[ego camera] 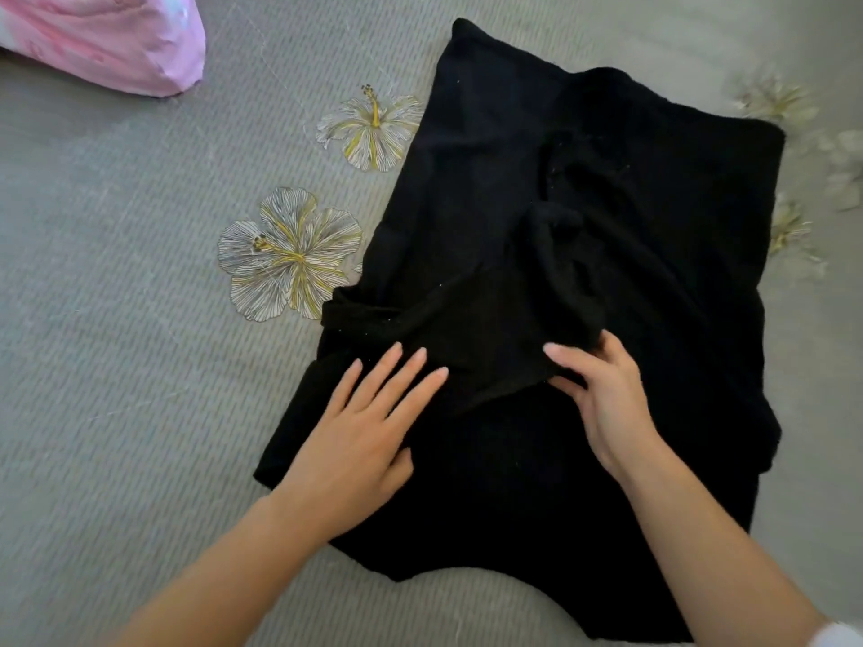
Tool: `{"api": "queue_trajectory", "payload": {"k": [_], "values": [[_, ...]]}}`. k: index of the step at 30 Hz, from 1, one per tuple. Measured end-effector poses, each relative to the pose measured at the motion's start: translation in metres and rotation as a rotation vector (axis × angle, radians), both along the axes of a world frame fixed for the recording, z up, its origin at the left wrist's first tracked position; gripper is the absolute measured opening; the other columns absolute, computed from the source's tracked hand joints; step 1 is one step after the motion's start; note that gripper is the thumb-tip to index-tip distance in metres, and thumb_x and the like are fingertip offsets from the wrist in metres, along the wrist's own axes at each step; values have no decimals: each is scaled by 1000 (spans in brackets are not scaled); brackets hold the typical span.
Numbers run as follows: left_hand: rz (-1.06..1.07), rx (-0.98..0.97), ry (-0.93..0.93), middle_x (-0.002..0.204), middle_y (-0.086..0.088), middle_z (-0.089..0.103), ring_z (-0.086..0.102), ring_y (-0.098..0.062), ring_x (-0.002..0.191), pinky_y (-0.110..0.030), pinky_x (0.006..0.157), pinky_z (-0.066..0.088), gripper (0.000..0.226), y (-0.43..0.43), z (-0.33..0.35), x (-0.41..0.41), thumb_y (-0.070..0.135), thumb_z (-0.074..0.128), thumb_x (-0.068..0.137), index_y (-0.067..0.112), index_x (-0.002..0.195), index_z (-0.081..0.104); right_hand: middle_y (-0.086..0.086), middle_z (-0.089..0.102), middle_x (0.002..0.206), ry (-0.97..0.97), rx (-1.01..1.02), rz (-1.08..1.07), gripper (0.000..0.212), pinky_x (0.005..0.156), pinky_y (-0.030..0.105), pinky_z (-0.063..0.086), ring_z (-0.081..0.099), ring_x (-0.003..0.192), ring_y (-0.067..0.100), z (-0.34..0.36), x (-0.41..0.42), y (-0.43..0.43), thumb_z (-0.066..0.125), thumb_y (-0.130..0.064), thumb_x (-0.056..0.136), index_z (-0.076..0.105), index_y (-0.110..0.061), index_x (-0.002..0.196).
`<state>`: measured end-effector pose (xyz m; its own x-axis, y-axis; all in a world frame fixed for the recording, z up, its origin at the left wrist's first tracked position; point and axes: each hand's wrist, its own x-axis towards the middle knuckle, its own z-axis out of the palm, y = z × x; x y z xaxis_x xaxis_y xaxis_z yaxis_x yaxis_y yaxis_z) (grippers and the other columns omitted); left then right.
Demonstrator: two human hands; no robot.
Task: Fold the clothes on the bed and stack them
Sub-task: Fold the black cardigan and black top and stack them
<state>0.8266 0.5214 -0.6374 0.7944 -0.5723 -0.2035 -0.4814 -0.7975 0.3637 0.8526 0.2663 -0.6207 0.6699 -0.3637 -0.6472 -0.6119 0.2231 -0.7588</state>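
Black knit garment lies on the grey bedspread, right of centre in the head view. Long axis runs from near edge to far edge, leaning slightly left at the far end; the far-left corner comes to a narrow point toward the top of the frame. Near edge shows a curved cut-out, facing the person. Exact type of garment cannot be told; fabric is dark and detail is lost.

A folded-over part, possibly a sleeve, lies crosswise over the middle, running from the left edge toward the right hand.

Left hand: flat, fingers spread and extended, palm down, pressing on the near-left part of the garment beside the crosswise fold. Holding nothing.

Right hand: fingers curled around a bunched end of the folded part, thumb beneath, pinching the cloth.

Bedspread carries printed flowers with yellow veins, just left of the garment; paler ones at the right edge. Pink pillow sits at far left corner, well apart from the garment.
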Motion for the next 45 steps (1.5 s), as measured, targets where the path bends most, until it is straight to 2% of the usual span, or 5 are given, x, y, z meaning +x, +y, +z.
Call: {"api": "queue_trajectory", "payload": {"k": [19, 28, 37, 41, 45], "values": [[-60, -61, 161, 159, 11, 6, -7, -8, 147, -36, 117, 6, 49, -8, -8, 5, 60, 20, 94, 48, 139, 35, 7, 72, 108, 11, 120, -425, 32, 86, 36, 56, 70, 95, 24, 21, 68, -76, 62, -9, 83, 66, -12, 115], [230, -115, 16, 140, -15, 38, 52, -25, 107, -44, 87, 51, 64, -21, -5, 31, 24, 76, 77, 13, 135, 52, 12, 72, 99, -159, -117, -484, 36, 73, 36, 59, 70, 88, 30, 36, 103, -113, 70, -9, 59, 68, -7, 95], [124, 127, 31, 159, -7, -15, -21, -24, 145, -48, 116, -5, 87, -30, -25, 30, 63, 33, 74, 35, 152, 9, 9, 30, 152, -33, -1241, 270, 61, 113, 38, 23, 26, 141, 25, -10, 58, -108, 55, -30, 91, 34, -14, 145], [120, 186, 33, 157, -7, -22, -29, -24, 142, -47, 114, -10, 90, -32, -28, 32, 72, 26, 72, 38, 150, -5, 2, -3, 162, 68, -1213, 1052, 64, 119, 39, 1, -8, 148, 20, -22, 26, -83, 34, -45, 100, 7, -27, 154], [72, 149, 53, 156, -4, -25, -30, -20, 141, -44, 115, -12, 84, -28, -20, 26, 71, 19, 77, 38, 149, -9, 0, 6, 162, -26, -1159, 788, 63, 118, 36, 3, -4, 148, 15, -10, -19, -73, 35, -46, 99, 11, -26, 153]]}}
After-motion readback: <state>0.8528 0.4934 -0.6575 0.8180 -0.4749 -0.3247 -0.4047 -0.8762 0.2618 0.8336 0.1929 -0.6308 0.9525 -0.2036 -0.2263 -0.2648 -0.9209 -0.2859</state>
